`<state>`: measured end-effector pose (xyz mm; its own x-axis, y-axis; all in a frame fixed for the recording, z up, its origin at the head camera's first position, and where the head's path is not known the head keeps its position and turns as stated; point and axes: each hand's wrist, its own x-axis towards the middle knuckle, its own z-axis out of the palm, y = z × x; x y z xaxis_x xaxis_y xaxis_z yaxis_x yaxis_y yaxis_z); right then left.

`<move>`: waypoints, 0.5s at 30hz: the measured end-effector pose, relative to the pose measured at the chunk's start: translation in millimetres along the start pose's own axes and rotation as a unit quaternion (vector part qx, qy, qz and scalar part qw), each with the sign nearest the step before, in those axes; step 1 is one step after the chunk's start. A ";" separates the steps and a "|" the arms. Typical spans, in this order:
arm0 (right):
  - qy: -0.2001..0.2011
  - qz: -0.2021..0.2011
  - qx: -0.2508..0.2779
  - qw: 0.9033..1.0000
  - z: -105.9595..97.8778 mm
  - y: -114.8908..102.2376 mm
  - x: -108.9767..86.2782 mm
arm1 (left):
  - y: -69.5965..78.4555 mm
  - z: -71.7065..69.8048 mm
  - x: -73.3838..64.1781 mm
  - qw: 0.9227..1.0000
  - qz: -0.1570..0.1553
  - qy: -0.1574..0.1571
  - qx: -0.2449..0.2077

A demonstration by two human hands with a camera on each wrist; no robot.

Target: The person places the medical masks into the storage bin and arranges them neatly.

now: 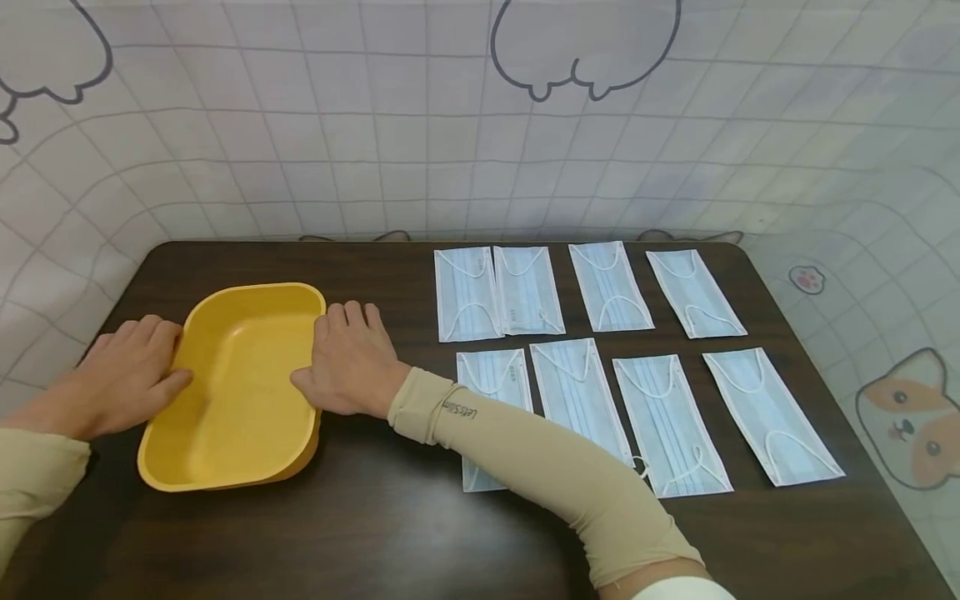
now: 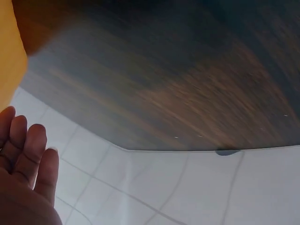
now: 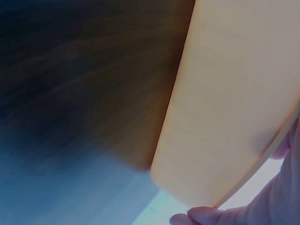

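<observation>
A yellow plastic basin with rounded corners stands on the left of the dark table, and nothing lies inside it. My left hand holds its left rim, thumb over the edge and fingers on the outer side. In the left wrist view, the fingers reach up beside the yellow wall. On the opposite side, my right hand grips the right rim, its thumb lying over the edge. The right wrist view shows the basin's outer wall close up, with fingertips at its far corner.
Several pale blue face masks with white ear loops lie flat in two rows on the right, including one mask near the right edge. My right forearm sleeve crosses over the near row. Behind the dark wooden table hangs a white grid-patterned cloth.
</observation>
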<state>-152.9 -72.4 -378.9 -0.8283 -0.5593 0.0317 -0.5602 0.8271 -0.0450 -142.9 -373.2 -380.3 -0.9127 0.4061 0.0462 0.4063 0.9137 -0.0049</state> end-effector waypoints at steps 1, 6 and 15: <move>-0.002 0.000 0.001 1.000 0.2 1.5 -0.9 | 0.9 -0.2 0.5 1.000 0.002 -0.001 -0.005; -0.015 0.003 -0.001 1.000 0.0 11.6 -6.1 | 6.6 0.6 4.6 1.000 0.013 0.001 -0.014; -0.006 -0.002 0.003 1.000 -4.0 32.8 -17.4 | 25.3 3.7 14.3 1.000 0.003 0.009 -0.011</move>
<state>-156.9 -35.4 -376.9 -0.8260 -0.5633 0.0199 -0.5635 0.8245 -0.0511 -145.9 -344.3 -383.6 -0.9090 0.4117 0.0647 0.4135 0.9104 0.0158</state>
